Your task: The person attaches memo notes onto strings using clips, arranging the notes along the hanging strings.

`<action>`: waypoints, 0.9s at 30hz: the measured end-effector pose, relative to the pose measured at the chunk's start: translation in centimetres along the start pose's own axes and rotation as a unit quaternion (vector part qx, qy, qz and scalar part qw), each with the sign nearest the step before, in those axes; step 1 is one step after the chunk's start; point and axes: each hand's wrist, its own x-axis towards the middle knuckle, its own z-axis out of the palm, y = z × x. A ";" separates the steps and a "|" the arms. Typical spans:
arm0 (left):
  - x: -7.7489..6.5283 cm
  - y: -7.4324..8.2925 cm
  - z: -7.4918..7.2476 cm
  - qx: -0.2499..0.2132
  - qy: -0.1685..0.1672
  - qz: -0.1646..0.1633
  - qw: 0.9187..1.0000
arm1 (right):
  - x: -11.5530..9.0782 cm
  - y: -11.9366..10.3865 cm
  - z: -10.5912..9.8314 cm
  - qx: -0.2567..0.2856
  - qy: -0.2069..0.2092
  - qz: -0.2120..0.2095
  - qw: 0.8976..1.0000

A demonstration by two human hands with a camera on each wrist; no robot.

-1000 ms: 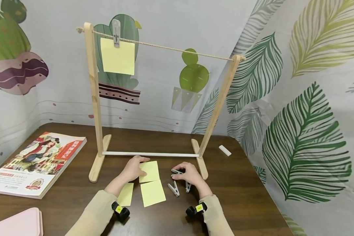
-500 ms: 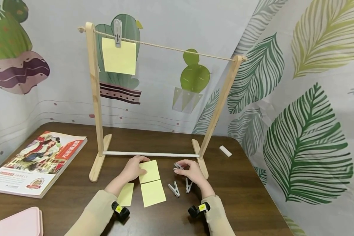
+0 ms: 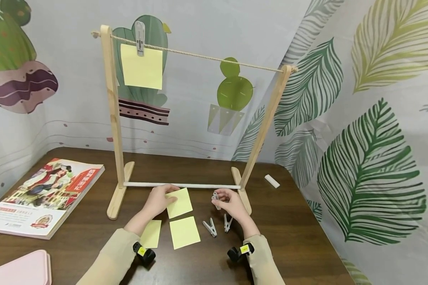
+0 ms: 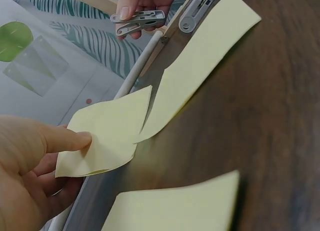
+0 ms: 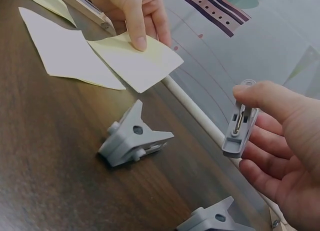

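Clothespin [image 3: 215,197] now lifted off table [image 3: 292,237], pinched by right hand [image 3: 232,204]; note [image 3: 179,203] raised, pinched by left hand [image 3: 159,200], at clothespin's 9 o'clock.

I saw pale yellow paper squares [image 3: 184,232], small grey clips [image 3: 210,227], and a dark brown table [image 3: 289,221].

The flat pink plastic case [image 3: 19,271] at the near left is cut off by the head view's bottom edge. The glossy illustrated book [image 3: 44,198] has print too small to read. In the right wrist view, a grey plastic clothespin [image 5: 215,222] is cropped by the bottom edge.
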 end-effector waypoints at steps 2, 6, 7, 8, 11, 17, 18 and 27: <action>0.0 0.0 -0.2 -0.007 -0.003 -0.001 1.000 | 0.1 0.1 0.0 0.003 -0.002 -0.002 1.000; 0.0 0.2 -0.6 -0.036 -0.011 -0.010 0.999 | 0.1 -0.1 0.0 0.008 -0.011 0.001 1.000; 0.0 0.2 -0.7 -0.043 -0.013 -0.014 0.999 | 0.0 -0.2 0.0 0.011 -0.014 0.003 1.000; 0.0 0.2 -0.8 -0.047 -0.016 -0.014 0.999 | -0.1 -0.7 0.0 0.013 -0.016 0.001 1.000; -0.1 0.3 -1.1 -0.053 -0.024 -0.016 0.998 | -0.5 -2.1 -0.2 0.027 -0.027 0.002 0.999; -0.1 0.6 -1.4 -0.060 -0.040 -0.010 0.997 | -1.2 -3.9 -0.3 0.045 -0.030 0.012 0.998; 0.0 0.7 -1.4 -0.061 -0.041 -0.009 0.997 | -1.2 -3.9 -0.3 0.047 -0.029 0.012 0.998; 0.0 1.4 -1.2 -0.067 -0.039 -0.023 0.997 | -1.2 -3.8 -0.4 0.034 -0.033 0.007 0.999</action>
